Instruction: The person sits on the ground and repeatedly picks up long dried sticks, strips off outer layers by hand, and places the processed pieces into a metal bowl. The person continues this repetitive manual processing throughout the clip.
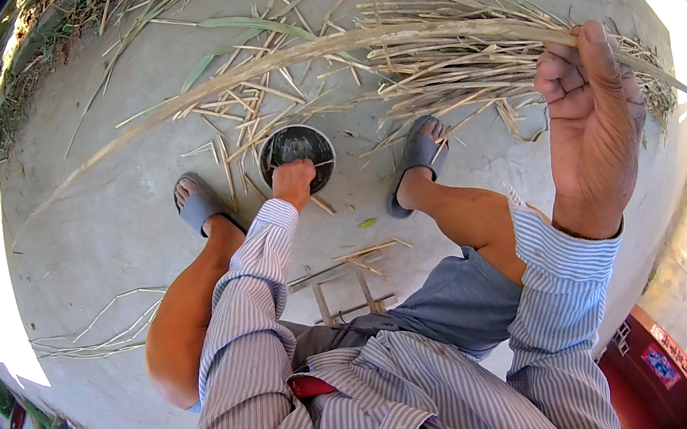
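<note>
My right hand (592, 121) is raised at the right, thumb and fingers pinched on a long dry plant stalk (288, 53). The stalk arcs across the view, thinning toward the far left; its other end runs past my hand to the right edge. My left hand (294, 181) is closed, low over the near part of a small round bucket (332, 148) on the ground between my feet. Dark liquid or a dark inside shows in the bucket. A thin pale stick pokes out beside my left fingers, but what they grip is mostly hidden.
A thick pile of cut dry stalks (462, 60) lies at the far right. Loose stalks (258, 95) and green leaves are scattered beyond the bucket on the concrete floor (105, 246). Bent thin stems (107, 332) lie at the left. Wooden bars (346, 297) show beneath me.
</note>
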A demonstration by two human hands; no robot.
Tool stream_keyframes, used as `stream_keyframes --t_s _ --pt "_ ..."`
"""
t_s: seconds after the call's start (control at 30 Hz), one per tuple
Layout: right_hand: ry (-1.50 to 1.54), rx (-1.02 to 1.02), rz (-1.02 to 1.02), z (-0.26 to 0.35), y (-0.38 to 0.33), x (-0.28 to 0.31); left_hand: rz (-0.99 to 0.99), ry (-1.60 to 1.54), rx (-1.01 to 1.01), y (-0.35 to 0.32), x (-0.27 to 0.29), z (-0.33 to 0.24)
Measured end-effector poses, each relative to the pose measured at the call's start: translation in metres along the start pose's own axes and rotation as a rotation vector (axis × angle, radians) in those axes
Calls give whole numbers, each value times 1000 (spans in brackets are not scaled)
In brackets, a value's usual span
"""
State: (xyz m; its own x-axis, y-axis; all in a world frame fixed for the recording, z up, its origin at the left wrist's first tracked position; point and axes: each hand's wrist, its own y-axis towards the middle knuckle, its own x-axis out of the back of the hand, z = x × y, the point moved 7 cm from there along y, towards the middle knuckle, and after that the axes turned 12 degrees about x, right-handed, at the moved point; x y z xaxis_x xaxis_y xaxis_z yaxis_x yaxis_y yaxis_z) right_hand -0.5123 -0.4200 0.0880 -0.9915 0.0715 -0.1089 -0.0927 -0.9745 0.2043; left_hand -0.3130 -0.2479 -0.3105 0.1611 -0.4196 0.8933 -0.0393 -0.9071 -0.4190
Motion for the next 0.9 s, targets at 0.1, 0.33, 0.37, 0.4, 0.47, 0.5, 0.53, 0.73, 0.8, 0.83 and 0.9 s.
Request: stream_keyframes --t_s 0.1,0.33,0.37,0.4,0.47,0.5,0.53,0.73,0.8,0.83,0.9 --pt "-21 3 -37 1 0 -2 -96 -36 -7 7 51 5" --pt "76 -33 -63 -7 11 -5 -537 113 103 3 289 8" --pt "112 -29 -46 -8 12 -9 -600 158 105 -8 319 7" --pt "115 -31 -40 -8 13 -9 -662 176 22 -18 343 -4" --pt "120 -36 -29 -8 16 -14 -633 149 -87 -44 385 -18" --pt "138 -40 -20 -8 16 -17 -611 136 -141 -56 397 -27" --pt "157 -45 -10 -8 17 -22 -766 49 -126 -69 414 -29" --pt "228 -45 69 0 2 -46 -1056 82 -232 -112 469 -46" --pt "226 -58 110 3 -6 -53 -954 -51 -253 -108 462 -36" --pt "262 -54 146 4 -7 -58 -933 -163 -253 -109 459 -29" --pt "316 -56 206 1 -9 -61 -834 -408 -251 -106 452 -22"
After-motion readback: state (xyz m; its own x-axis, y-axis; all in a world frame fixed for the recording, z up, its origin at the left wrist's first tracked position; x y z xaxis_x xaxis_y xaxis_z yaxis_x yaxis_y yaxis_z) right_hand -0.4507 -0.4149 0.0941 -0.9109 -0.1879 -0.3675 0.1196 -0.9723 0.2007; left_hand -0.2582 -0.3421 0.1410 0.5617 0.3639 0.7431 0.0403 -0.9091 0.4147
